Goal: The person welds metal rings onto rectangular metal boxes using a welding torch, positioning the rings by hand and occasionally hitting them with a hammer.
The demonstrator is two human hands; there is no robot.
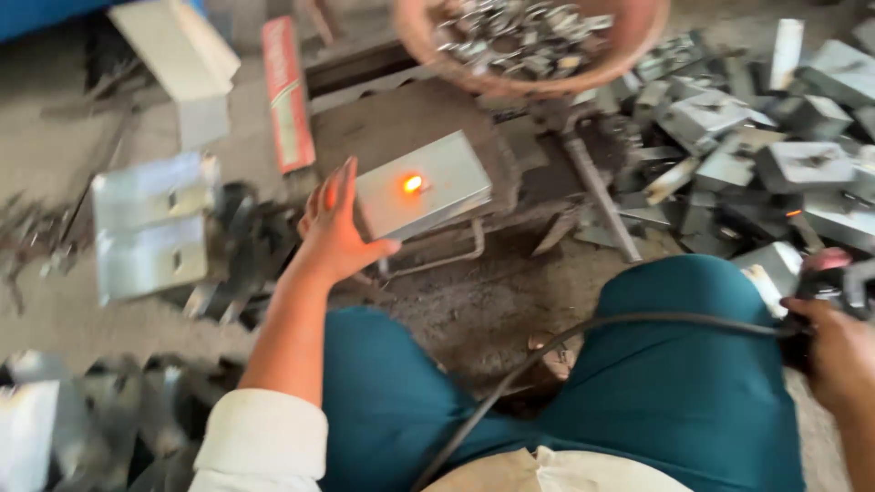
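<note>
My left hand (334, 228) grips the left edge of a grey metal box (428, 182) that rests on a dark work block (410, 118). An orange glowing spot (413, 183) shows on the box's top face. At the far right, my right hand (834, 351) is closed around a dark tool handle (825, 282). A black cable (583, 333) runs from that handle across my teal-trousered thigh towards the bottom of the view.
A heap of similar grey metal boxes (775, 155) lies at the right. A round reddish bowl of small metal parts (533, 36) sits at the top. Flat metal plates (150, 228) lie at left, and a red strip (287, 91) beyond.
</note>
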